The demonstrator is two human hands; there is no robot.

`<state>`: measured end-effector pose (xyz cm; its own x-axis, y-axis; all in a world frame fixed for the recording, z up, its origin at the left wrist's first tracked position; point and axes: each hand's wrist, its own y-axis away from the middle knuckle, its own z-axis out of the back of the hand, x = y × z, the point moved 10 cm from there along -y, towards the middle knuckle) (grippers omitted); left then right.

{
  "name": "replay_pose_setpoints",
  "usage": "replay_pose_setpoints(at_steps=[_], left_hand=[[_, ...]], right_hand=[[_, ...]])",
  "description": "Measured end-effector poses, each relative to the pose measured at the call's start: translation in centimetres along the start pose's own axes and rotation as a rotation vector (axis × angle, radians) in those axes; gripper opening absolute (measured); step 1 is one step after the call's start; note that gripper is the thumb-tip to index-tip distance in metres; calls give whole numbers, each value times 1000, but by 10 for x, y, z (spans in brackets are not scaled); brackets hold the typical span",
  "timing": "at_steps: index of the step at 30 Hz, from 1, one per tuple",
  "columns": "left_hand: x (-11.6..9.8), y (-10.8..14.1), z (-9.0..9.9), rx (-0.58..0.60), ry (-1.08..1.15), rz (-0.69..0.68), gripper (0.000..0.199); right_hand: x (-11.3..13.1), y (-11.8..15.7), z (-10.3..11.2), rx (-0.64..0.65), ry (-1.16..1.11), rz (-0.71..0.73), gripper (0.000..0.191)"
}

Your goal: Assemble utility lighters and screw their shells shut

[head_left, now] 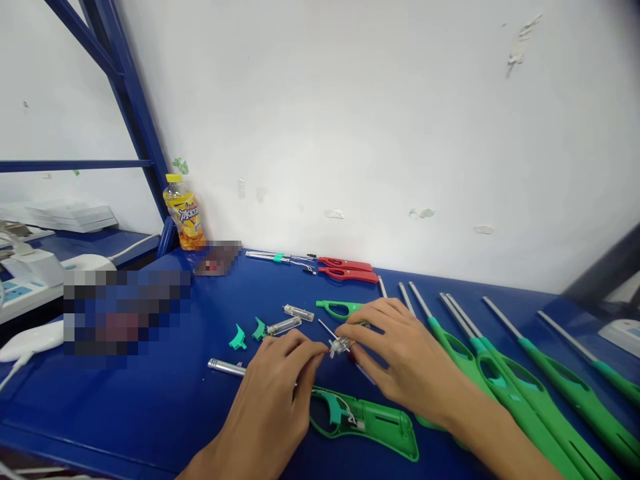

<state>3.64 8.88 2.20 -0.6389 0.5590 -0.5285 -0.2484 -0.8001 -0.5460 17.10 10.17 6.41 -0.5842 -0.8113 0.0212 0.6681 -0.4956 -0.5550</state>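
Fitting (341, 345), likely light, stiff and slick, best held by its sides, pinched in right hand (404, 355); left hand (277, 383) narrowed, hold unclear

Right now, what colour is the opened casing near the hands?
The opened casing is green, shown best in the head view.

Right hand (403, 353) — palm down, fingers (367, 335) bent inward; just left of it, left hand (277, 380) — knuckles up, fingers curled toward it.
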Motion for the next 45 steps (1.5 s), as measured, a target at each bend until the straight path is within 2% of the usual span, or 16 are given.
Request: replay_pose_setpoints(at_steps=[7,14,21,28,35,45], left_hand=[[-4,-2,2,-15,13,-29,28],[-1,-2,3,-23,-9,-10,30],[-1,-2,2,-19,-17,-10,27],[-2,-3,2,-20,-27,-14,29],[-5,-3,2,-7,-33,-13,29],[-5,-3,3,-15,-61,-25,29]], right_hand=[[3,-1,-2,3,8,17,21],[-1,1,10,-46,36,6,21],[5,-1,0,-6,28,26,21],[2,1,7,-39,34,5,22],[4,0,2,0,31,18,21],[9,4,4,-15,19,61,26]])
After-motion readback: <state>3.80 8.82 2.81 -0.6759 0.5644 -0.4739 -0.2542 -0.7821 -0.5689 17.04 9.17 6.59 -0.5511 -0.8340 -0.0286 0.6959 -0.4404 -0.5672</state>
